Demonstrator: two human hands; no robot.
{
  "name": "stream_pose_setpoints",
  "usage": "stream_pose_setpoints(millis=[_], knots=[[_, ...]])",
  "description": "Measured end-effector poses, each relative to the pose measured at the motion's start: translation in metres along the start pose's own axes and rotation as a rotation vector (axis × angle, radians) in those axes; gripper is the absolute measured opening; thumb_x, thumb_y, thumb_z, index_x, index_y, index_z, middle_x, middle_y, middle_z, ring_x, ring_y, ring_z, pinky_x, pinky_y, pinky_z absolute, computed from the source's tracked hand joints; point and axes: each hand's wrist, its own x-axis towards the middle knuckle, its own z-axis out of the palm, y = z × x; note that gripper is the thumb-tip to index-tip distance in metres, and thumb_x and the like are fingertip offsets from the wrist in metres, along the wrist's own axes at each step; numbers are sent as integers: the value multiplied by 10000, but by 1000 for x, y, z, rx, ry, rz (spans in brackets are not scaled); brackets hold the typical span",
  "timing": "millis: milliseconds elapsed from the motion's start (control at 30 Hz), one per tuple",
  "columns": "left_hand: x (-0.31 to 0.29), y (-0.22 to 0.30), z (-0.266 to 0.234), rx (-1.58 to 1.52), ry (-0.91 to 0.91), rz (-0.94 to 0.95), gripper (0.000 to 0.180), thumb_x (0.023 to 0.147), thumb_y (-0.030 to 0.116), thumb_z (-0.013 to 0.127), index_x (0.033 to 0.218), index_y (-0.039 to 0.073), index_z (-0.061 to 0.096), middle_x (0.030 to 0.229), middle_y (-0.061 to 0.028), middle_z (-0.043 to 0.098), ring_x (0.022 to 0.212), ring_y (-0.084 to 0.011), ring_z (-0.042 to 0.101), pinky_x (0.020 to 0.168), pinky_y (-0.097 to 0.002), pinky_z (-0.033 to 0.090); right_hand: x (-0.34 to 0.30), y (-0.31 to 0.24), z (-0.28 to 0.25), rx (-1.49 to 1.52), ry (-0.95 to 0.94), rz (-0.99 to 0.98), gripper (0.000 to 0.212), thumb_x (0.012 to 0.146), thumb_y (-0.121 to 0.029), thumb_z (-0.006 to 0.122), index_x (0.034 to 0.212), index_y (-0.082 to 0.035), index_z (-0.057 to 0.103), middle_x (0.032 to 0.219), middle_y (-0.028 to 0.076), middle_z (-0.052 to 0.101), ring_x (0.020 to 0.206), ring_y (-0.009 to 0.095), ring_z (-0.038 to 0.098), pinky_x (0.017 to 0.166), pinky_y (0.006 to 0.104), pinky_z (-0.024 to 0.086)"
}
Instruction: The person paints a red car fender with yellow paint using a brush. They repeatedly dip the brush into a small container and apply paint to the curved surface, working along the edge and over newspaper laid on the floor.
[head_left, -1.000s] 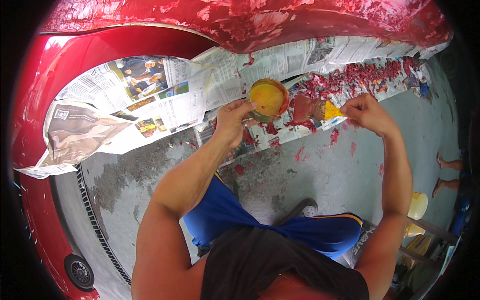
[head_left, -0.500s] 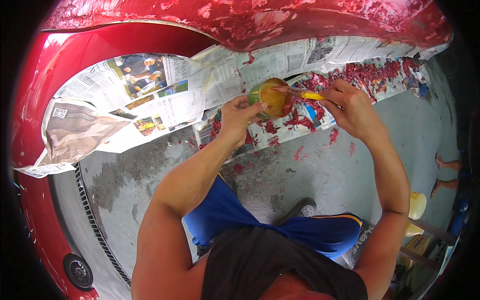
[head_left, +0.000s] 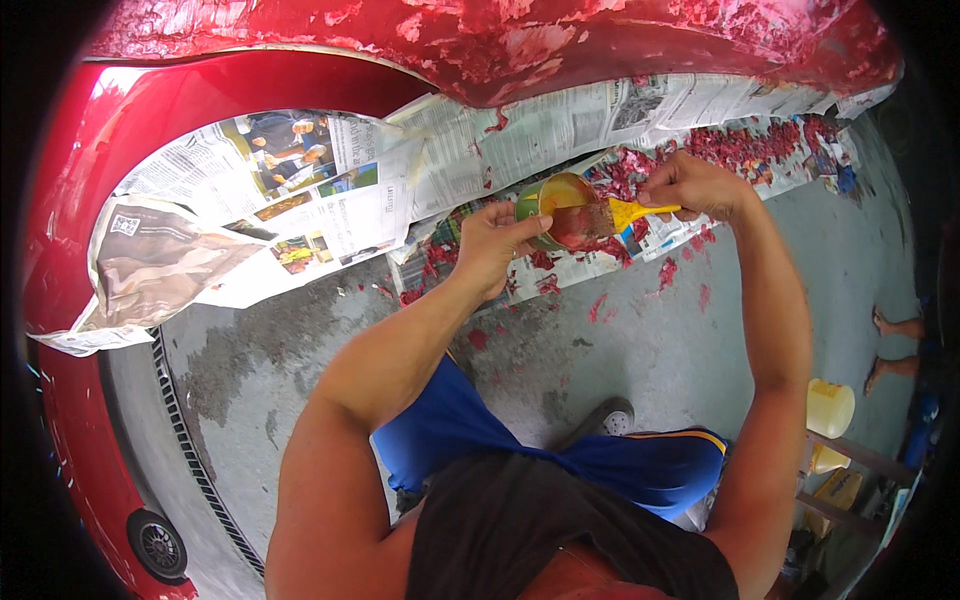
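In my left hand (head_left: 490, 245) is a small green tub (head_left: 530, 205), tipped so its yellowish, red-smeared inside shows. My fingers and thumb wrap its side. A flat paintbrush (head_left: 632, 212) with a yellow handle is pinched in my right hand (head_left: 700, 188). Its wet, reddish-brown bristles lie across the tub's mouth. Both hands are above newspaper (head_left: 590, 268) strewn with crumpled red paint peelings (head_left: 725, 150). Just beyond them curves a red car panel (head_left: 600, 50), its paint wrinkled and lifting in pale patches.
Masking newspaper (head_left: 350, 190) covers the car's lower side and smooth red bodywork (head_left: 200, 90). Behind my right arm stand a yellowish container (head_left: 830, 408) and a rack (head_left: 850, 450). Another person's bare feet (head_left: 895, 328) are at far right. A floor grate (head_left: 205, 450) runs along the left.
The brush has turned and come lower and nearer, its bristles now at the tub's near rim. My right grip has shifted along the handle. The tub has moved slightly right.
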Motion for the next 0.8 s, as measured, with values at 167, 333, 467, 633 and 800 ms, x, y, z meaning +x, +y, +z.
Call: stream_pose_setpoints(millis=[167, 333, 467, 633, 800], knots=[[4, 7, -9, -139, -21, -59, 297, 863, 133, 782, 1071, -18, 635, 968, -92, 677, 862, -170, 666, 760, -337, 549, -7, 46, 2, 521, 85, 30, 254, 912, -248, 714, 884, 3, 735, 623, 13, 601, 420, 35, 366, 387, 217, 222], [12, 9, -15, -265, -29, -59, 299, 908, 167, 733, 1105, -25, 615, 1025, -119, 680, 902, -219, 671, 849, -429, 558, 3, 60, 12, 880, 304, -247, 223, 976, -217, 639, 1036, -7, 685, 686, 24, 608, 439, 35, 398, 402, 193, 261], [14, 12, -17, -299, -31, -31, 339, 913, 208, 727, 1119, -34, 609, 1123, -146, 660, 951, -254, 655, 895, -464, 545, 28, 42, 33, 933, 595, -528, 191, 980, -185, 635, 1032, -6, 676, 755, 2, 621, 502, 33, 447, 445, 183, 327], [-2, 19, -28, -246, -5, -5, 384, 909, 253, 726, 1128, -38, 602, 1108, -141, 635, 985, -279, 622, 917, -476, 540, 62, 18, 81, 981, 1140, -607, 248, 952, -122, 651, 1160, 15, 667, 786, 11, 637, 582, 45, 499, 510, 198, 392], [-22, 28, -58, -120, 17, -23, 531, 869, 378, 753, 1237, 57, 546, 1191, -128, 556, 1137, -312, 537, 993, -480, 498, 111, -16, 105, 887, 1519, -765, 239, 948, -89, 658, 1166, 9, 650, 833, 0, 617, 647, 42, 532, 549, 221, 444]])
